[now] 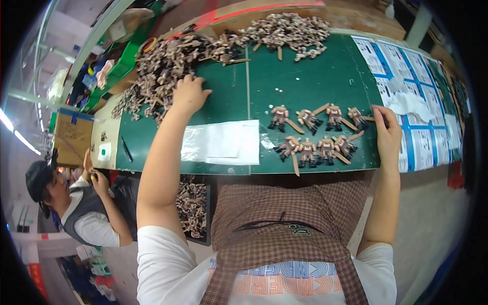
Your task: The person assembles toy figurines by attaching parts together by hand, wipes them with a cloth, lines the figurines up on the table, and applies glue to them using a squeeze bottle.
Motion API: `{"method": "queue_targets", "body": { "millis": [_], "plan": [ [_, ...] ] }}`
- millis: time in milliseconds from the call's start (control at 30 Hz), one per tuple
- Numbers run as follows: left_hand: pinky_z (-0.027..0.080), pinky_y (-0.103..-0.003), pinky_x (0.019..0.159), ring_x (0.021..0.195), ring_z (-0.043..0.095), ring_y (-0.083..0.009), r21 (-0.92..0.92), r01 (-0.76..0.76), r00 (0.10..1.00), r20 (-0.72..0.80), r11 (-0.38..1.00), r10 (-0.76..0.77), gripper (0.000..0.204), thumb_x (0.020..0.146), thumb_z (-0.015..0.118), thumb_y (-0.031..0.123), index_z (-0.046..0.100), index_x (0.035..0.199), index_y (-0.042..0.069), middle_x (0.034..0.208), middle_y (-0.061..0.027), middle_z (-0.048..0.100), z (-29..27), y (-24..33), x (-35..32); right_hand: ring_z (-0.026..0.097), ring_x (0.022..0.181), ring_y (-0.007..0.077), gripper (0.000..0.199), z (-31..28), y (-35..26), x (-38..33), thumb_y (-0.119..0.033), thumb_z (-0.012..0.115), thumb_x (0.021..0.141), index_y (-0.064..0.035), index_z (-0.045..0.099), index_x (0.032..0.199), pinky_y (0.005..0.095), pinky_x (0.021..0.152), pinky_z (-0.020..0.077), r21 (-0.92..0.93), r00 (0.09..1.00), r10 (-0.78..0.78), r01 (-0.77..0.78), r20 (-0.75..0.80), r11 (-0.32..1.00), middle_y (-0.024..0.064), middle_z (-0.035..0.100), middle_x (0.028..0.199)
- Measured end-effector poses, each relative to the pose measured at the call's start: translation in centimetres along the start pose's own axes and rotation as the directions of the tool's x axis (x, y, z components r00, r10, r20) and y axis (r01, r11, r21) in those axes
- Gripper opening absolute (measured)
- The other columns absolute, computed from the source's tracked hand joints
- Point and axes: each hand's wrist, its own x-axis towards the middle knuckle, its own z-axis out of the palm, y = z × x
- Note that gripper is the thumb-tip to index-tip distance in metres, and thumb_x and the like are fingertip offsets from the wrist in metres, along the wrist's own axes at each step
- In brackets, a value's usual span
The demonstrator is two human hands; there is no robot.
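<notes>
My left hand (191, 94) reaches palm down to the edge of a large pile of small tan and dark figure parts (165, 63). Its thumb stands apart from the fingers, and nothing shows in its grasp. At the right edge of the green table, my right hand (388, 127) has its fingers curled in. Their tips are beside the tan blade-like piece of a toy figure (358, 119); whether they grip anything is hidden. Several similar brown-and-black toy figures (307, 152) lie in two rows to the left of that hand, most with a long tan piece.
A white sheet in clear plastic (221, 143) and a black pen (126, 150) lie on the green table (300, 66). Another heap of parts (290, 31) is at the back. A bin of parts (193, 208) sits below the front edge. A co-worker (76, 198) works at left.
</notes>
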Motion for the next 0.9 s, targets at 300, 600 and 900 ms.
{"method": "queue_targets", "body": {
  "millis": [300,600,900],
  "plan": [
    [0.036,-0.048,0.104,0.123,0.041,-0.0442,-0.15,0.166,0.977,0.156,0.975,-0.143,0.06,0.066,0.083,0.046,0.065,0.115,0.017,0.124,-0.0212,0.052,-1.4,-2.9,-0.3,0.059,0.094,0.0119,0.019,0.5,-0.3,0.2,-0.015,0.058,0.095,-0.0011,0.068,0.102,0.0242,0.085,0.0444,-0.035,0.992,0.085,-0.082,0.095,0.996,0.0045,0.066,0.103],
    [0.042,-0.042,0.099,0.119,0.044,-0.0377,-0.529,-0.31,0.95,-0.146,0.79,0.275,0.053,0.06,0.089,0.033,0.069,0.103,0.01,0.129,-0.0181,0.049,-0.4,6.3,-0.6,0.061,0.081,0.0117,0.017,0.6,1.2,0.6,-0.015,0.061,0.093,-0.0011,0.07,0.098,0.024,0.074,0.0463,-0.007,0.998,0.03,-0.03,0.058,1.0,0.0053,0.068,0.09],
    [0.042,-0.044,0.101,0.125,0.046,-0.0349,-0.48,-0.353,0.921,-0.029,0.803,0.388,0.072,0.064,0.086,0.033,0.055,0.125,0.01,0.137,-0.0154,0.045,-3.5,7.0,0.3,0.061,0.095,0.0278,0.013,1.7,-6.3,1.1,-0.013,0.063,0.087,-0.0042,0.068,0.096,0.0351,0.085,0.0464,-0.261,0.93,-0.343,0.367,0.131,0.893,0.0101,0.066,0.098]
  ]
}}
